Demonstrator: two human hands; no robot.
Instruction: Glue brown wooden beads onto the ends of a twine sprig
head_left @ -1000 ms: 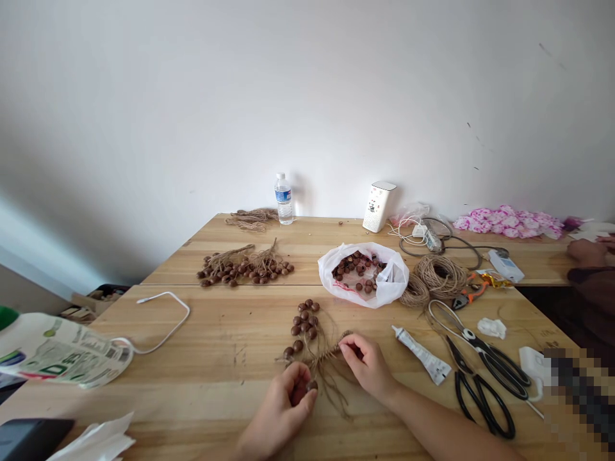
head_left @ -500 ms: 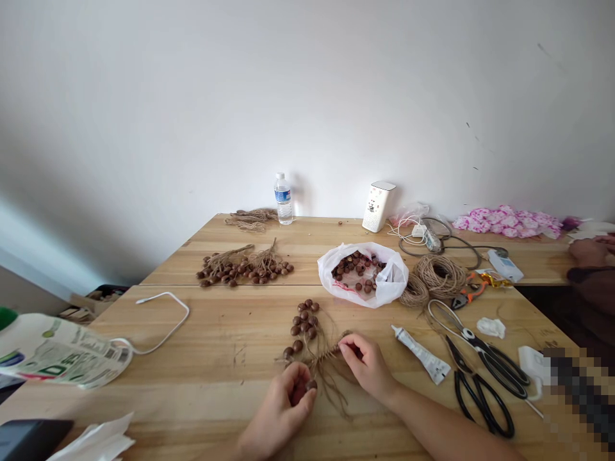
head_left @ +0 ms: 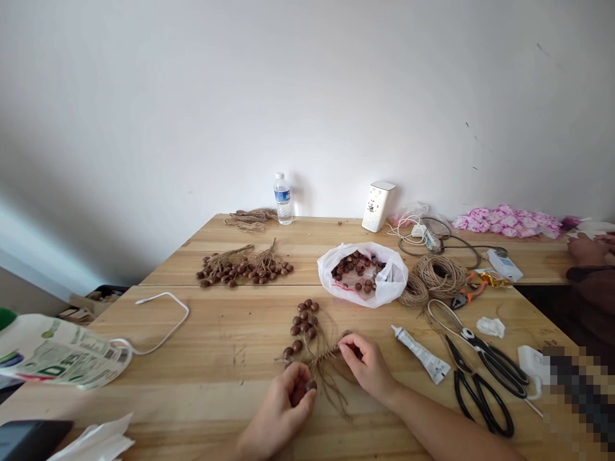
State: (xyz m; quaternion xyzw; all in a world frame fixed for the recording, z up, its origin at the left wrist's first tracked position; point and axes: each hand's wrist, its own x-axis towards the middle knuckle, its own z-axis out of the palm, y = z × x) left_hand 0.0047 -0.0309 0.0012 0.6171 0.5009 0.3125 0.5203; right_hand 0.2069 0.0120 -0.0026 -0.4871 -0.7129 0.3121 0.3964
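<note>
Between my hands lies a bunch of brown nuts [head_left: 304, 328] tied on strands of jute twine [head_left: 325, 356]. My left hand [head_left: 287, 400] is closed around a round brown nut [head_left: 311, 385] at the near end of the bunch. With thumb and forefinger together, my right hand [head_left: 365, 368] pinches the wrapped twine stem on the right side. Loose twine ends hang down between the two hands. Beyond them sits an open white plastic bag [head_left: 327, 282] with more brown nuts inside.
Finished-looking nut bunches [head_left: 245, 266] lie at the back left near a water bottle [head_left: 283, 200]. To the right are twine coils [head_left: 438, 274], a glue tube [head_left: 421, 353], black-handled scissors [head_left: 480, 397] and pliers [head_left: 468, 293]. Another person's hand [head_left: 587, 248] rests at the far right.
</note>
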